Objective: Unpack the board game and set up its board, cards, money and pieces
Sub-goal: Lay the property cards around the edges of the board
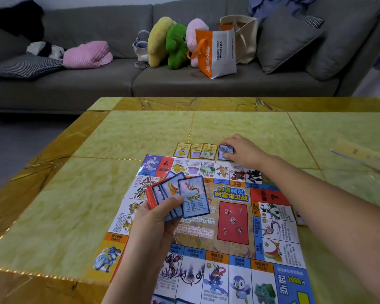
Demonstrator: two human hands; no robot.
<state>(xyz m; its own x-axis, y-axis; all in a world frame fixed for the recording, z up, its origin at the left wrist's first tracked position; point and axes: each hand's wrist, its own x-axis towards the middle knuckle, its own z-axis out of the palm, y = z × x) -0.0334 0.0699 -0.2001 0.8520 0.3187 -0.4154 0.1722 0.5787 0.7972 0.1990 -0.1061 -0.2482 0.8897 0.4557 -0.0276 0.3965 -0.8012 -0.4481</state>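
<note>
The left hand grips a fanned stack of cards over the board, faces up (likely for sorting). The right hand pinches a blue card, fingers curled over it, just beside three yellow cards lined along the board's far edge.

Your tabletop: yellow-green marble look, amber-brown border, thin gold inlay lines. The paper game board lies unfolded and flat on the near right part, and its near edge runs out of frame. Just past the board's far edge, three yellow-bordered cards lie face up in a row, side by side. A blue card sits at the row's right end, partly under your right hand. A clear wrapped pack lies well apart at the far right. A small white item sits at the board's right edge, too hidden to identify.
</note>
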